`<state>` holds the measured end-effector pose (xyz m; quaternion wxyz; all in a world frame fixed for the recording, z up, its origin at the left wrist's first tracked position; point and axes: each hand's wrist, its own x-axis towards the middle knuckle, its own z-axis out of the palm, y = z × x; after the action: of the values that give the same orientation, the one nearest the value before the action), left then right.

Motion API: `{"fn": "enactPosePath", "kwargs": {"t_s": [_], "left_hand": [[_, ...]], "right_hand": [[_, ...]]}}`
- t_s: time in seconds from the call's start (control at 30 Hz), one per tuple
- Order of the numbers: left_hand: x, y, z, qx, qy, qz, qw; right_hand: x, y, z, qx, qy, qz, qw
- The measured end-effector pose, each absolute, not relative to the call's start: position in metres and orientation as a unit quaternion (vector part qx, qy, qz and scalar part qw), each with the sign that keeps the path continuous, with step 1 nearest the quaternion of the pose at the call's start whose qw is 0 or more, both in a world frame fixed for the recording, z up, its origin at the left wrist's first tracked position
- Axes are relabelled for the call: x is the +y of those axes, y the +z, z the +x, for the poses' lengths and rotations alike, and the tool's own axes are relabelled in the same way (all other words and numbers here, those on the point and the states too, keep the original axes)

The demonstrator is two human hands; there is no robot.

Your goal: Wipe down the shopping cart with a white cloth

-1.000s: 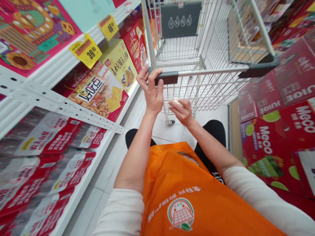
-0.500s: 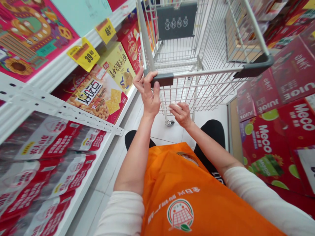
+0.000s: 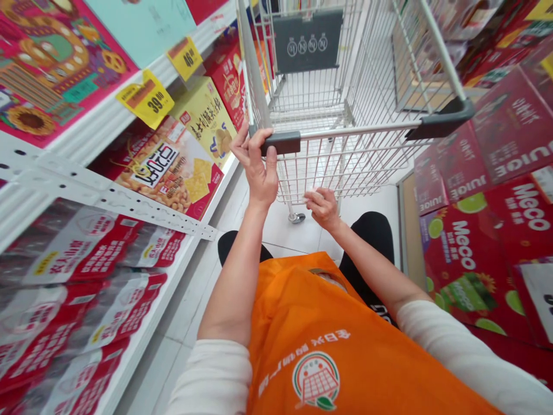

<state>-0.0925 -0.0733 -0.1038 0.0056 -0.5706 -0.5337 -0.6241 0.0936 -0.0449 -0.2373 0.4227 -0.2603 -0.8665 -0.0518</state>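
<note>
A metal-wire shopping cart stands in front of me, with a dark plastic corner piece at each end of its near bar. My left hand is wrapped round the left corner piece, its thumb on the near side. Lower down, my right hand is closed, fingers curled, in front of the basket's lower wires. Something pale shows at its fingertips, too small to name. I cannot tell whether these fingers touch the wires.
On the left, shelves hold snack boxes, yellow price tags and shrink-wrapped bottle packs. Stacked red drink cartons rise close on the right. A cart caster rests on the white tiled floor. I wear an orange apron.
My right hand has shifted slightly right and down, away from the basket's wires. My left hand stays on the cart's corner piece. The view has moved very little.
</note>
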Motion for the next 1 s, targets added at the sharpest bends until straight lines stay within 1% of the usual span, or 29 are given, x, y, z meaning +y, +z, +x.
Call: {"fn": "enactPosePath", "kwargs": {"t_s": [0.23, 0.4, 0.53, 0.6, 0.77, 0.93, 1.0], "left_hand": [[-0.075, -0.104, -0.092, -0.559, -0.606, -0.565, -0.005], [-0.074, -0.103, -0.094, -0.566, -0.592, -0.573, 0.013], [-0.071, -0.104, -0.095, -0.567, -0.592, -0.572, 0.043], [-0.071, -0.104, -0.094, -0.563, -0.593, -0.572, 0.060], [-0.071, -0.103, -0.094, -0.566, -0.586, -0.576, 0.061], [-0.070, -0.105, -0.093, -0.569, -0.597, -0.559, 0.084], [-0.071, -0.104, -0.091, -0.572, -0.597, -0.556, 0.091]], "right_hand": [[-0.037, -0.232, 0.103, -0.840, -0.047, -0.312, 0.441], [-0.039, -0.237, 0.109, -0.867, -0.031, -0.273, 0.416], [-0.036, -0.238, 0.116, -0.817, -0.051, -0.320, 0.476], [-0.034, -0.240, 0.117, -0.807, -0.060, -0.319, 0.493], [-0.033, -0.241, 0.125, -0.848, -0.065, -0.268, 0.452], [-0.025, -0.233, 0.134, -0.822, -0.061, -0.325, 0.464], [-0.024, -0.234, 0.135, -0.831, -0.056, -0.303, 0.463]]}}
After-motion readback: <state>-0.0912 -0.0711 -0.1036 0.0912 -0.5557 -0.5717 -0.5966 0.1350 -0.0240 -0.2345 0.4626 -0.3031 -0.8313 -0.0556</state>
